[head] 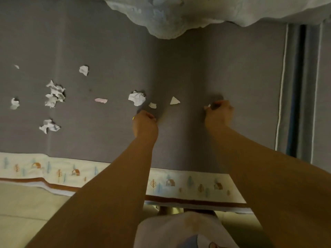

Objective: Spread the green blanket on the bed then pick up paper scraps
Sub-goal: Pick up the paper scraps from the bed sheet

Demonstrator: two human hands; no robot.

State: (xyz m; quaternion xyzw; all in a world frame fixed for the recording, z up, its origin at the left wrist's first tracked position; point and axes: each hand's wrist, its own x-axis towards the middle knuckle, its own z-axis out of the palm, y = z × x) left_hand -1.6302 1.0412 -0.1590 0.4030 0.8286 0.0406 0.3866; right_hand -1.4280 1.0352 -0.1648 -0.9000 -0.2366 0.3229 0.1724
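The pale green blanket (179, 15) lies bunched at the far side of the grey bed sheet (197, 65). Several paper scraps are scattered on the sheet: a crumpled white ball (137, 98), a small piece (152, 105), a white triangle (174, 101), a pink strip (101, 100) and a crumpled cluster (54, 94) further left. My right hand (220, 111) rests on the sheet, fingers pinched on a small white scrap (208, 105). Just below the small piece is my left hand (146, 122), with its fingers curled shut; whether it holds anything is hidden.
A tree-and-house patterned border (71, 172) runs along the bed's near edge, with pale floor (26, 203) below it. A striped curtain (297, 86) hangs at the right. More scraps (49, 126) lie at the far left of the sheet.
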